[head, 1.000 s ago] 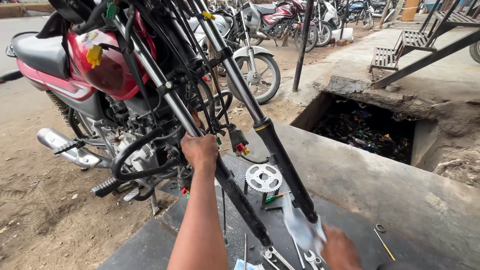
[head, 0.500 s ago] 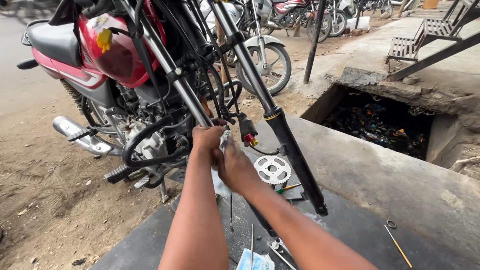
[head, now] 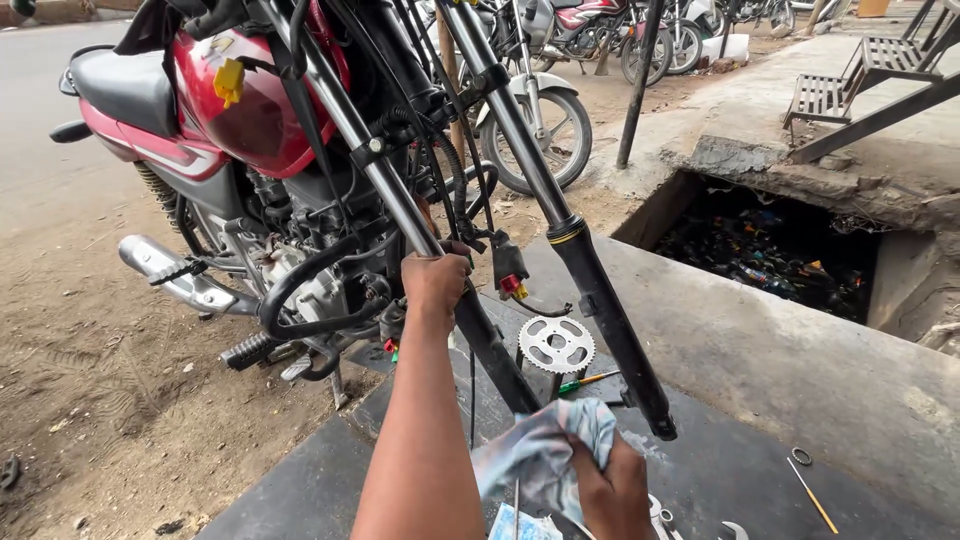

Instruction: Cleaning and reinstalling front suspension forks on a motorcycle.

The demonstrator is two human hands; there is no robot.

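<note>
**A:** Look at the left hand (head: 436, 283), clamped round the nearer fork leg (head: 400, 205) of the red motorbike (head: 250, 120), fingers wrapped tight about where the shiny tube meets the dark lower sleeve.

**B:** And the right hand (head: 612, 492)?

**A:** Low down, close to the camera, fingers bunched on a pale cloth (head: 545, 450). It sits just beside the bottom of that same fork leg, below and to the right of the left hand.

**B:** So which way does the leg run?

**A:** On a slant. The top is up and away to the left, by the tank; the foot comes down towards the person and to the right, ending behind the cloth. The long axis runs almost straight from one hand to the other.

**B:** The second fork leg (head: 600, 310)?

**A:** Parallel, further right, its free end hanging over the dark desk (head: 760, 470). The right hand is the nearer one to it; neither hand touches it.

**B:** Anything between the legs?

**A:** A sprocket (head: 556, 345) on the desk, with a green-handled screwdriver (head: 582, 382) just beside it, and a wrench (head: 735, 530) at the bottom edge.
</note>
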